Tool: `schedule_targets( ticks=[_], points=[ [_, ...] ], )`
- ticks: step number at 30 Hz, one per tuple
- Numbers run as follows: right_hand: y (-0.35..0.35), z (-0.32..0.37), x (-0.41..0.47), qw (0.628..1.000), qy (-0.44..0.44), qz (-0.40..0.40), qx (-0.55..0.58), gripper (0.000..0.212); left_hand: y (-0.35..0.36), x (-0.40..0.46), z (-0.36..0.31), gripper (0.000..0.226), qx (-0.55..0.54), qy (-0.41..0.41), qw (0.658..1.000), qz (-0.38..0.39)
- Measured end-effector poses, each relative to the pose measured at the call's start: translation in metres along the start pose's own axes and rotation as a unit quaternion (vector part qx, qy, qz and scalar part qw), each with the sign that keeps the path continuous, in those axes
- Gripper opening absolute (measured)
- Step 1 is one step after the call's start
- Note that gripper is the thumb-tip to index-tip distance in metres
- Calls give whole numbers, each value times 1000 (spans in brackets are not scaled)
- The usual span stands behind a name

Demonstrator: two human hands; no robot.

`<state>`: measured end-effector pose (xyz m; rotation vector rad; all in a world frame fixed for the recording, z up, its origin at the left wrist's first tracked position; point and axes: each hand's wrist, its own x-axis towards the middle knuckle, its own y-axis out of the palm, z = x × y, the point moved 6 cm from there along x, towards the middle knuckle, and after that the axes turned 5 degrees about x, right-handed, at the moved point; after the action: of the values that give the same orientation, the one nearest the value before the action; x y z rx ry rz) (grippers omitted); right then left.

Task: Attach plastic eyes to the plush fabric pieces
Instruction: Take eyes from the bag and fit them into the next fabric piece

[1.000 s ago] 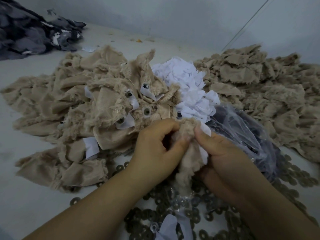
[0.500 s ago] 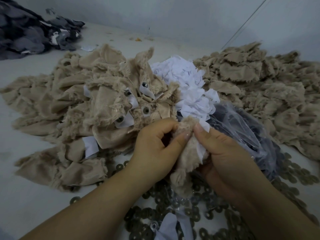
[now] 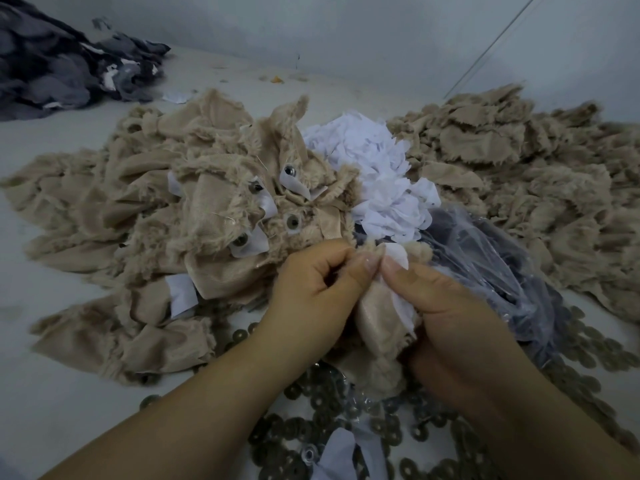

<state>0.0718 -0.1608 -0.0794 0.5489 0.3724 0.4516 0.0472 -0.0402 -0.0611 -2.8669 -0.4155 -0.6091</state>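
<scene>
Pale worktop [image 3: 62,393] under heaped fabric, 2 hands, left [image 3: 311,296] and right [image 3: 446,313], both pinching 1 plush piece [image 3: 375,327] between them.

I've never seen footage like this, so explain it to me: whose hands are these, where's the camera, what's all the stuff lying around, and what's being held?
There is no machine here, just a person's bare hands, filmed by a camera worn on their head and looking down. The left hand and right hand both pinch a beige plush piece with a white patch. On the surface lie a pile of plush pieces with eyes fitted, a plain beige pile, white scraps, a clear plastic bag and many dark round washers.
</scene>
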Motion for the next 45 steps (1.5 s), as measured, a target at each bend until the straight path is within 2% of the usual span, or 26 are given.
schedule_targets(
  ticks=[3, 6, 9, 12, 16, 19, 22, 24, 28, 31, 33, 37, 40, 43, 45],
  points=[
    [-1, 0, -1, 1000, -1, -15, -4, 21, 1, 0, 7, 41, -66, -42, 997, 3],
    [-3, -5, -3, 998, 42, -16, 36, 36, 1, -2, 16, 39, -155, -97, 983, 1],
    [1, -9, -4, 995, 86, 9, 55, 45, 1, -2, 20, 47, -188, -130, 974, -7],
    [-3, -11, -1, 993, 99, 13, 67, 51, 1, 0, 18, 42, -161, -129, 979, -5],
    [-9, -15, 9, 995, 82, 10, 61, 44, 0, 0, 15, 36, -153, -122, 981, -4],
    [-14, -15, 11, 997, 63, -23, 35, 39, 1, -1, 13, 35, -163, -112, 980, -6],
    [-11, -15, 11, 996, 65, 4, 58, 45, 3, -1, 15, 31, -177, -114, 978, 2],
    [-12, -12, 10, 998, 58, 3, 29, 47, 3, -1, 14, 29, -179, -109, 978, 10],
    [-2, -3, 1, 999, 20, 44, -16, 28, 3, -1, 11, 27, -182, -98, 978, 18],
    [-1, -5, -1, 999, 40, 36, -3, 44, 3, -1, 10, 31, -159, -91, 983, 14],
    [-1, -6, -1, 998, 47, 28, 6, 44, 4, -1, 9, 31, -148, -86, 985, 16],
    [-1, -8, 1, 996, 65, 54, 30, 34, 4, 1, 7, 29, -143, -86, 986, 20],
    [1, -4, 1, 995, 63, 72, 27, 15, 5, 0, 8, 33, -130, -88, 988, 18],
    [-3, -5, 3, 995, 73, 41, 47, 21, 3, -1, 6, 40, -114, -67, 991, 19],
    [-1, -10, 5, 989, 108, 40, 95, 34, 3, -1, 3, 32, -95, -50, 994, 36]
  ],
)
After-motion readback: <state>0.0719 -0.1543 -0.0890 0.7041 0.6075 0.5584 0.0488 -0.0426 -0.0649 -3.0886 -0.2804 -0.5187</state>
